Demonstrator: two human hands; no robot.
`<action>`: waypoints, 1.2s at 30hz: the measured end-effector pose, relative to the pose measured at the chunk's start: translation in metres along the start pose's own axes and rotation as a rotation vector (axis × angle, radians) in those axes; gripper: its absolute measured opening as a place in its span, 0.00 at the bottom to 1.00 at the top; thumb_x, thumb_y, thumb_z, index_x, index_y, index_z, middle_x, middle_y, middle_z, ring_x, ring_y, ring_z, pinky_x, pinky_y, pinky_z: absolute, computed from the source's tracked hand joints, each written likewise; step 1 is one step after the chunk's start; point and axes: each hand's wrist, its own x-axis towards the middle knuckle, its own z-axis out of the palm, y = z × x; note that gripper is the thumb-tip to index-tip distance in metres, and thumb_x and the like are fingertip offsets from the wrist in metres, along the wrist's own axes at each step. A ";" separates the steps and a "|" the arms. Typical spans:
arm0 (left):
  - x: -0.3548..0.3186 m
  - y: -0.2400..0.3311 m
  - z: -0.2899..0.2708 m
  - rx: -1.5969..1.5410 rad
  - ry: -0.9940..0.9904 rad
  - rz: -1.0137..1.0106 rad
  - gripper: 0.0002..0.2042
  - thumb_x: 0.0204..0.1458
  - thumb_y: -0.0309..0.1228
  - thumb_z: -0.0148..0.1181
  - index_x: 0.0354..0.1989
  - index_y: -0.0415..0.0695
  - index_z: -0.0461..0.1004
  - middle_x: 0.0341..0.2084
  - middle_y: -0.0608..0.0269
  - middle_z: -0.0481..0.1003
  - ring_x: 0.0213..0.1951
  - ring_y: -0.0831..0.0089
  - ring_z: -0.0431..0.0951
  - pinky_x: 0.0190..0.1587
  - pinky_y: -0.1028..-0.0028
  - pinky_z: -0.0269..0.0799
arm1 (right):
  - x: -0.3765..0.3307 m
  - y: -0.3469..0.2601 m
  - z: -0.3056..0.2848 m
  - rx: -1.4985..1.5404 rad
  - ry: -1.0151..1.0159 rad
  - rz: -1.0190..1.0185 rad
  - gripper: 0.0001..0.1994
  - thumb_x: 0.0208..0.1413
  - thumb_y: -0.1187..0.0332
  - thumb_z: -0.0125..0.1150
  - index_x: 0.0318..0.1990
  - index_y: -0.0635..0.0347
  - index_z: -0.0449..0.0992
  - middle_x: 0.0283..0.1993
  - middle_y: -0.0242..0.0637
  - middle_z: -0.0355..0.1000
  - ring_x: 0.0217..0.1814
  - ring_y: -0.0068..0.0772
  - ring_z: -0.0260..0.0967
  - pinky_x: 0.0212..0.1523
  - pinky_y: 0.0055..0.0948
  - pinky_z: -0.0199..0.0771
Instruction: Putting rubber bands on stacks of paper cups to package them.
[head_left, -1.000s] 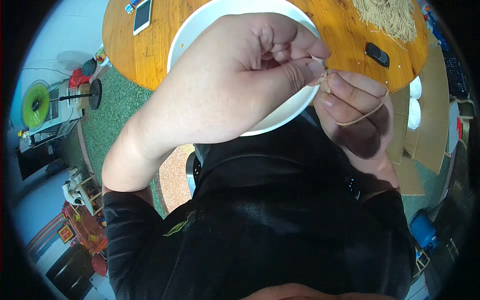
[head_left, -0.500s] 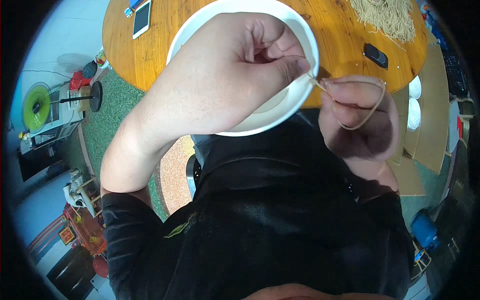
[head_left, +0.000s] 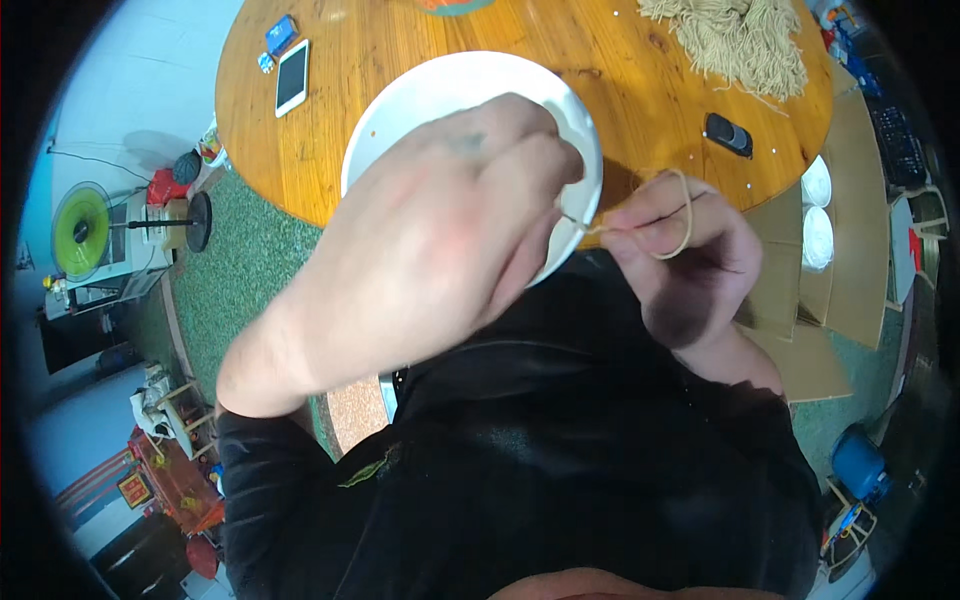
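Observation:
My left hand (head_left: 440, 220) reaches over a large white bowl (head_left: 400, 103), with the back of the hand turned up. Its fingers are closed and partly hidden; at their tips shows the end of a thin beige cord (head_left: 686, 222). Just right of the bowl's rim, my right hand (head_left: 705, 255) pinches the same cord between thumb and fingers. From that pinch the cord bends into a loop over the right fingers, and a short stretch runs between both hands. The bowl's inside is largely covered by my left hand.
On the round wooden table (head_left: 640, 100) lie a bundle of beige cords (head_left: 740, 50), a small dark device (head_left: 728, 135), a white phone (head_left: 292, 78) and a blue box (head_left: 281, 35). Cardboard (head_left: 852, 220) with white round items stands at right; a fan (head_left: 82, 228) is at left.
My left hand has rolled over, its back now facing up and its fingers hidden. The right hand has shifted slightly left with the cord. The table and bowl sit lower in view.

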 end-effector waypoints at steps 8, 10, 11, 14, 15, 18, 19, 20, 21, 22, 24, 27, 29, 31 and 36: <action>-0.016 0.033 0.013 -0.062 0.062 -0.005 0.23 0.43 0.27 0.71 0.50 0.34 0.79 0.35 0.55 0.80 0.40 0.56 0.83 0.44 0.59 0.77 | 0.013 -0.024 0.001 0.067 -0.136 0.152 0.12 0.47 0.83 0.76 0.33 0.57 0.78 0.33 0.32 0.65 0.32 0.25 0.64 0.32 0.25 0.60; -0.021 0.036 0.022 0.021 0.176 0.039 0.16 0.45 0.27 0.68 0.45 0.36 0.81 0.32 0.59 0.79 0.35 0.61 0.82 0.41 0.65 0.76 | 0.015 -0.033 -0.001 0.076 -0.185 0.168 0.14 0.46 0.80 0.80 0.30 0.58 0.75 0.34 0.33 0.64 0.31 0.24 0.63 0.32 0.25 0.60; -0.023 0.038 0.022 0.041 0.194 0.055 0.12 0.47 0.26 0.67 0.41 0.37 0.82 0.31 0.61 0.78 0.34 0.64 0.80 0.40 0.68 0.75 | 0.016 -0.036 -0.002 0.072 -0.193 0.156 0.14 0.46 0.80 0.80 0.30 0.58 0.75 0.34 0.33 0.64 0.31 0.24 0.63 0.32 0.25 0.60; -0.023 0.038 0.014 0.037 0.149 0.026 0.10 0.44 0.27 0.69 0.36 0.39 0.79 0.32 0.60 0.77 0.36 0.64 0.80 0.41 0.67 0.75 | 0.016 -0.032 -0.014 -0.005 -0.163 0.055 0.19 0.47 0.77 0.82 0.37 0.59 0.72 0.44 0.35 0.64 0.32 0.20 0.62 0.32 0.21 0.63; -0.023 0.038 0.012 0.052 0.128 0.006 0.10 0.43 0.27 0.69 0.34 0.40 0.78 0.33 0.60 0.76 0.37 0.64 0.80 0.42 0.67 0.75 | 0.013 -0.027 -0.012 0.092 -0.061 0.068 0.23 0.47 0.79 0.81 0.43 0.58 0.69 0.47 0.37 0.62 0.33 0.19 0.63 0.32 0.19 0.66; -0.029 0.033 0.006 0.077 0.140 0.016 0.12 0.39 0.24 0.72 0.33 0.41 0.77 0.35 0.58 0.78 0.36 0.58 0.82 0.43 0.62 0.78 | 0.004 -0.018 -0.012 0.126 0.081 0.103 0.43 0.47 0.84 0.79 0.66 0.58 0.56 0.71 0.52 0.52 0.43 0.22 0.71 0.35 0.16 0.73; -0.032 0.031 0.004 0.079 0.146 0.018 0.12 0.39 0.24 0.72 0.33 0.41 0.77 0.35 0.58 0.78 0.36 0.58 0.82 0.43 0.62 0.78 | 0.005 -0.016 -0.009 0.093 0.118 0.109 0.46 0.47 0.84 0.79 0.70 0.58 0.53 0.77 0.58 0.47 0.46 0.24 0.73 0.35 0.17 0.74; -0.035 0.030 0.000 0.106 0.149 0.020 0.12 0.39 0.24 0.72 0.33 0.41 0.77 0.35 0.58 0.78 0.36 0.58 0.83 0.44 0.61 0.78 | 0.002 -0.005 -0.017 -0.034 -0.003 0.072 0.56 0.45 0.78 0.83 0.77 0.55 0.46 0.80 0.61 0.48 0.51 0.31 0.76 0.33 0.16 0.78; -0.038 0.027 -0.002 0.134 0.152 0.023 0.12 0.39 0.25 0.72 0.33 0.41 0.77 0.35 0.58 0.78 0.36 0.58 0.83 0.44 0.61 0.78 | -0.003 0.002 -0.018 -0.029 -0.112 0.152 0.54 0.44 0.79 0.83 0.76 0.56 0.49 0.77 0.58 0.53 0.49 0.28 0.75 0.35 0.18 0.78; -0.037 0.027 -0.007 0.122 0.152 0.022 0.11 0.38 0.23 0.70 0.30 0.41 0.75 0.34 0.58 0.78 0.37 0.57 0.83 0.44 0.60 0.79 | -0.006 0.007 -0.018 -0.024 -0.221 0.232 0.52 0.44 0.80 0.82 0.75 0.57 0.53 0.74 0.55 0.59 0.47 0.26 0.75 0.36 0.20 0.78; -0.045 0.015 -0.007 0.151 0.186 0.012 0.10 0.38 0.24 0.70 0.29 0.41 0.74 0.32 0.59 0.78 0.36 0.58 0.82 0.45 0.61 0.78 | -0.017 0.004 -0.013 -0.209 -0.302 0.495 0.32 0.46 0.75 0.82 0.60 0.59 0.74 0.44 0.40 0.78 0.37 0.28 0.75 0.35 0.26 0.77; -0.056 0.000 -0.018 0.207 0.255 -0.088 0.09 0.36 0.23 0.66 0.26 0.43 0.72 0.27 0.60 0.77 0.33 0.58 0.81 0.44 0.62 0.76 | -0.009 -0.003 -0.012 -0.371 -0.464 0.441 0.12 0.51 0.73 0.77 0.43 0.60 0.85 0.23 0.34 0.74 0.29 0.30 0.74 0.32 0.29 0.73; -0.067 -0.005 -0.025 0.256 0.280 -0.203 0.08 0.38 0.23 0.65 0.26 0.43 0.72 0.27 0.61 0.77 0.33 0.57 0.80 0.46 0.61 0.75 | -0.013 0.000 -0.020 -0.286 -0.573 0.434 0.07 0.53 0.79 0.71 0.40 0.61 0.85 0.31 0.35 0.79 0.31 0.27 0.75 0.35 0.24 0.76; -0.074 -0.012 -0.024 0.251 0.305 -0.217 0.07 0.39 0.23 0.64 0.27 0.43 0.72 0.28 0.61 0.78 0.34 0.57 0.80 0.48 0.60 0.75 | -0.015 -0.007 -0.025 0.126 -0.579 0.808 0.10 0.59 0.77 0.65 0.47 0.63 0.84 0.41 0.38 0.83 0.32 0.24 0.74 0.33 0.24 0.73; -0.086 -0.034 -0.023 0.153 0.302 -0.249 0.07 0.40 0.22 0.62 0.30 0.43 0.74 0.29 0.60 0.78 0.35 0.57 0.81 0.56 0.57 0.73 | -0.010 -0.016 -0.026 0.503 -0.877 0.913 0.15 0.57 0.79 0.69 0.53 0.63 0.82 0.45 0.37 0.83 0.29 0.18 0.70 0.33 0.18 0.72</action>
